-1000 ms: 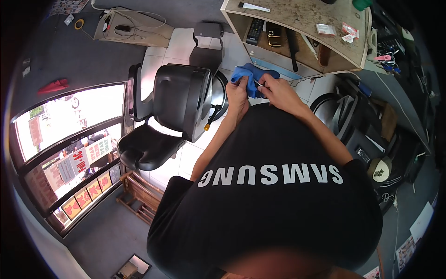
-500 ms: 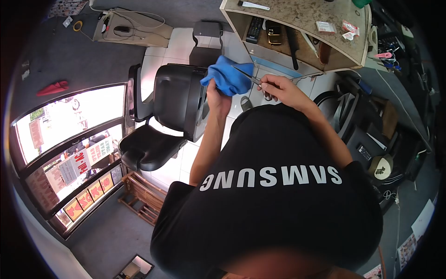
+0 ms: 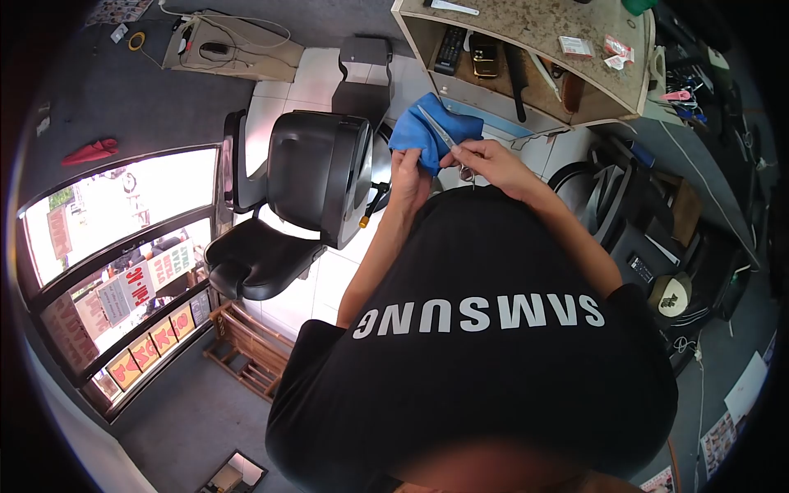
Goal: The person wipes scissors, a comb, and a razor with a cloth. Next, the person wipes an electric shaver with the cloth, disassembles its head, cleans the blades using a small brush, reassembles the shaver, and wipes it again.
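A blue cloth (image 3: 415,131) hangs bunched from my left hand (image 3: 408,178), whose fingers are closed on its lower edge. My right hand (image 3: 500,167) grips a pair of metal scissors (image 3: 436,125) near the handles. Their blades point up and to the left and lie over the cloth. One finger loop shows just below my right fingers. Both hands are close together in front of the black shirt (image 3: 477,378).
A black barber chair (image 3: 308,172) stands at the left. Ahead is a wooden cabinet (image 3: 526,25) with a brush (image 3: 451,7), small packets and a remote control (image 3: 450,51). A bamboo rack (image 3: 246,349) sits lower left, and a cap (image 3: 671,296) at the right.
The cloth and my left hand have moved right, toward my right hand, since half a second ago. The scissors, then beside the cloth's right edge, now lie over it with their tips higher.
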The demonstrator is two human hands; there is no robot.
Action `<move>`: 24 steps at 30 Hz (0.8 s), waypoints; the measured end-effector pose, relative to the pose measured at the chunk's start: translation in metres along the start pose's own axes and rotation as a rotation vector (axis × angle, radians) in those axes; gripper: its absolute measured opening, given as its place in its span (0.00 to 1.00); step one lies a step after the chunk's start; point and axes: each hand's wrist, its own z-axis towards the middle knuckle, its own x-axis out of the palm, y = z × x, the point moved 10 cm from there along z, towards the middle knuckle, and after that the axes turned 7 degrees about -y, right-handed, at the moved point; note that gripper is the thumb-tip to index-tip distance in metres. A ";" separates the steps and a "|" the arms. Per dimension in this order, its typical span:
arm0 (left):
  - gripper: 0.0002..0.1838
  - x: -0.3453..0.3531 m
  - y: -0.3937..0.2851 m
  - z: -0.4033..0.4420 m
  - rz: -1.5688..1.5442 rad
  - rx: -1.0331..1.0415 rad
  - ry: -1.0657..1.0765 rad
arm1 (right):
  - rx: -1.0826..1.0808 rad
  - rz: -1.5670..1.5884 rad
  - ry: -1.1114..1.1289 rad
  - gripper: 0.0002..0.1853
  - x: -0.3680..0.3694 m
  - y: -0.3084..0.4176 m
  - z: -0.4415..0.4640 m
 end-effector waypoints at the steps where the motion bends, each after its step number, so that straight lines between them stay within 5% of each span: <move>1: 0.22 -0.002 0.001 0.000 0.013 0.010 -0.001 | -0.061 -0.138 -0.026 0.21 -0.003 0.002 0.001; 7: 0.25 0.002 -0.001 -0.010 0.009 0.047 -0.012 | 0.028 -0.190 -0.037 0.19 0.001 0.006 -0.011; 13: 0.14 0.006 0.006 -0.020 0.021 0.007 -0.016 | -0.284 -0.350 -0.178 0.18 -0.003 0.014 -0.010; 16: 0.08 0.013 -0.002 -0.024 0.131 0.082 -0.130 | -0.204 -0.634 -0.196 0.18 -0.003 0.018 -0.018; 24: 0.06 0.007 -0.010 -0.027 0.119 0.170 -0.246 | -0.276 -0.704 -0.255 0.17 0.003 0.037 -0.032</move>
